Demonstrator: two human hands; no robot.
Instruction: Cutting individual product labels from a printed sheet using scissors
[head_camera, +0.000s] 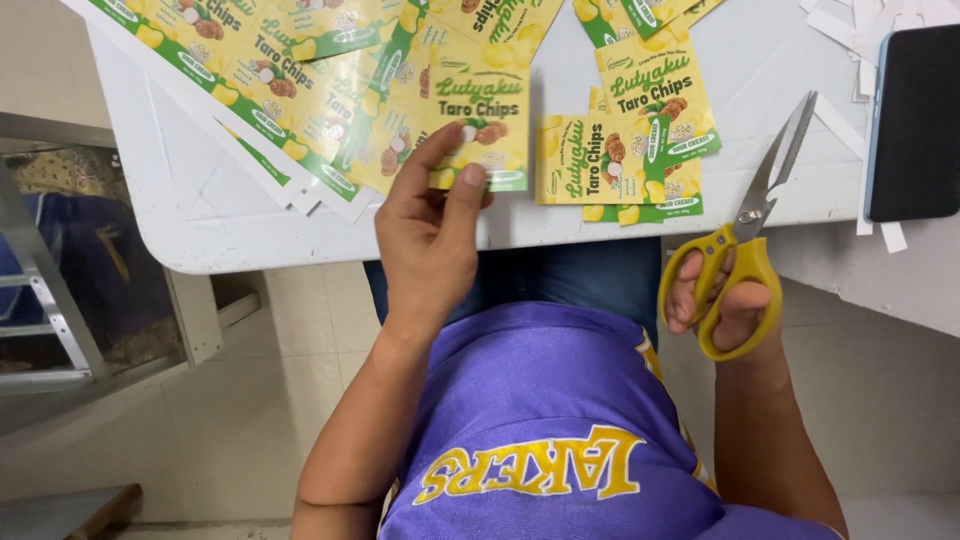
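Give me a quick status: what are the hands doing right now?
Left hand pinching a yellow-green printed label at the table edge. Right hand holds yellow-handled scissors, blades shut. Cut labels lie between; nothing blocking.

My left hand (430, 225): raised, thumb and forefinger pinched together.
My right hand (725, 300): fingers curled closed, forearm bent inward.

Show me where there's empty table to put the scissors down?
Bare white table shows at the near left corner, below the uncut sheets. A second gap lies between the cut labels and the phone, where the scissors in the right hand point. The middle, by the left hand, is crowded.
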